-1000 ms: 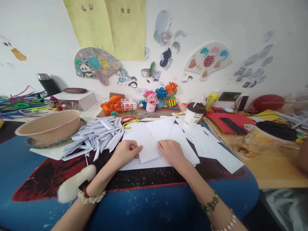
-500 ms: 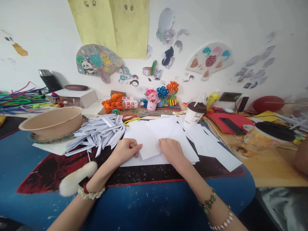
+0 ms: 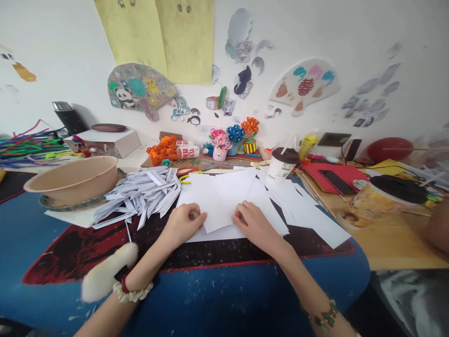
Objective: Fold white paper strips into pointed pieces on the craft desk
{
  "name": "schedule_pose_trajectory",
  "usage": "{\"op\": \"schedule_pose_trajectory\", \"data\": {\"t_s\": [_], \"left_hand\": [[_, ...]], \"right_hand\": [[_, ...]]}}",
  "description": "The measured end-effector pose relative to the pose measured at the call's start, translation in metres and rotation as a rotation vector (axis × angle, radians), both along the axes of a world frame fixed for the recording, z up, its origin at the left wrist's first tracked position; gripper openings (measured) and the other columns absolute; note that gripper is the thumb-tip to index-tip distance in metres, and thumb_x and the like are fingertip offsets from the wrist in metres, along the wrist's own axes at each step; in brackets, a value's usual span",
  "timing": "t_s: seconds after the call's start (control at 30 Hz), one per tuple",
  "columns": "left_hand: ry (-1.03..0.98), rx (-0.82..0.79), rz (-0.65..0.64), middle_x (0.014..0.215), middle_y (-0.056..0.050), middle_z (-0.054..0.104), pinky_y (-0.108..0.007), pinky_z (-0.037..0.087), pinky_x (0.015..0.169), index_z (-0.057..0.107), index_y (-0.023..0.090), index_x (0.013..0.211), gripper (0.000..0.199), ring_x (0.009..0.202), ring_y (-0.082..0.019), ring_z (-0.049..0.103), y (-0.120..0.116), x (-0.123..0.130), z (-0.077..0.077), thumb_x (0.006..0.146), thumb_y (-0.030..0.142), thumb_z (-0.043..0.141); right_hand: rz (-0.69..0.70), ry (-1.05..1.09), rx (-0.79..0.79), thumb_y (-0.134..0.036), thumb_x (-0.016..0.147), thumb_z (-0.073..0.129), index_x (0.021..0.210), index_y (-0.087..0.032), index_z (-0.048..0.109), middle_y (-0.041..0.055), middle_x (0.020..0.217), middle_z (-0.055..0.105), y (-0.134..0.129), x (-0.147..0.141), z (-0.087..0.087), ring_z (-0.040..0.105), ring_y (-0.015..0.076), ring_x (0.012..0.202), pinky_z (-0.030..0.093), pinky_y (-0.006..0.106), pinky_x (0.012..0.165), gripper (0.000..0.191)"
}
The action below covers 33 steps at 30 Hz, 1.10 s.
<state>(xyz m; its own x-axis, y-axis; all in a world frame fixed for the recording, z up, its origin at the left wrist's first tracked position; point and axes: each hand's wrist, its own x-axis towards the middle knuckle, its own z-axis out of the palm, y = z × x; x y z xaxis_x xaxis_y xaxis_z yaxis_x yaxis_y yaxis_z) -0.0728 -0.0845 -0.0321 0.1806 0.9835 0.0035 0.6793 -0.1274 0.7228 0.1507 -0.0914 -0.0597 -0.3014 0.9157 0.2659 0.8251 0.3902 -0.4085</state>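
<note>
A white sheet of paper (image 3: 220, 213) lies on a stack of more white paper (image 3: 277, 220) in front of me. My left hand (image 3: 185, 223) is closed at the sheet's left edge, fingers curled and thumb along the paper. At its right edge my right hand (image 3: 254, 225) has its fingers bent and pinched on the sheet. Left of the stack is a heap of narrow folded paper strips (image 3: 142, 192). A fluffy white thing (image 3: 108, 271) rests beside my left forearm.
A beige basin (image 3: 75, 182) stands on the left. A lidded paper cup (image 3: 279, 166) is behind the stack; a larger cup (image 3: 375, 203) stands right. Loose sheets (image 3: 315, 222) spread rightward. A phone (image 3: 336, 181) lies on a red folder. Flower pots (image 3: 220, 152) line the wall.
My right hand has rolled slightly at the sheet's right edge, its knuckles raised and forearm swung outward. My left hand stays at the left edge. The view has shifted a little.
</note>
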Motion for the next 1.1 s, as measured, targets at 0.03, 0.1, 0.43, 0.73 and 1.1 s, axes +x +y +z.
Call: {"op": "schedule_pose_trajectory", "data": {"t_s": [0.03, 0.1, 0.43, 0.73, 1.1], "left_hand": [[0.016, 0.009, 0.017, 0.055, -0.001, 0.064, -0.027, 0.037, 0.06, 0.05, 0.021, 0.058, 0.033, 0.056, -0.017, 0.055, -0.001, 0.002, 0.0, 0.076, 0.049, 0.052], [0.057, 0.037, 0.052, 0.056, -0.001, 0.062, -0.027, 0.035, 0.059, 0.049, 0.021, 0.057, 0.035, 0.056, -0.017, 0.053, -0.005, 0.006, 0.001, 0.078, 0.05, 0.05], [0.065, 0.029, 0.054, 0.054, 0.002, 0.052, -0.027, 0.031, 0.059, 0.043, 0.021, 0.055, 0.031, 0.056, -0.015, 0.047, -0.011, 0.004, -0.001, 0.073, 0.045, 0.052], [0.011, 0.032, 0.036, 0.052, 0.003, 0.048, -0.027, 0.03, 0.057, 0.041, 0.021, 0.053, 0.034, 0.056, -0.015, 0.044, -0.016, -0.003, -0.002, 0.071, 0.048, 0.054], [0.035, 0.152, 0.107, 0.058, 0.003, 0.044, -0.025, 0.031, 0.057, 0.046, 0.02, 0.064, 0.034, 0.058, -0.013, 0.039, -0.024, -0.039, 0.022, 0.081, 0.049, 0.045]], "right_hand": [[-0.011, 0.002, 0.023, -0.02, 0.092, 0.047, 0.073, -0.02, 0.048, 0.0, 0.079, 0.055, -0.001, -0.001, -0.002, 0.052, 0.015, 0.073, 0.039, 0.028, 0.068, 0.018], [-0.02, -0.007, 0.054, -0.02, 0.091, 0.047, 0.073, -0.02, 0.047, 0.0001, 0.078, 0.054, -0.002, -0.003, -0.007, 0.051, 0.0156, 0.073, 0.038, 0.029, 0.069, 0.018], [-0.044, -0.035, 0.048, -0.02, 0.091, 0.049, 0.074, -0.02, 0.048, -0.0001, 0.078, 0.053, 0.002, -0.004, -0.016, 0.051, 0.0164, 0.075, 0.036, 0.029, 0.069, 0.018], [-0.047, -0.096, 0.096, -0.02, 0.091, 0.048, 0.076, -0.02, 0.05, -0.0001, 0.079, 0.055, 0.002, -0.004, -0.017, 0.051, 0.0161, 0.074, 0.037, 0.029, 0.068, 0.016], [-0.064, 0.112, 0.131, -0.026, 0.091, 0.05, 0.08, -0.021, 0.052, 0.0034, 0.087, 0.059, -0.01, -0.003, -0.016, 0.055, 0.0203, 0.084, 0.045, 0.035, 0.078, 0.012]]}}
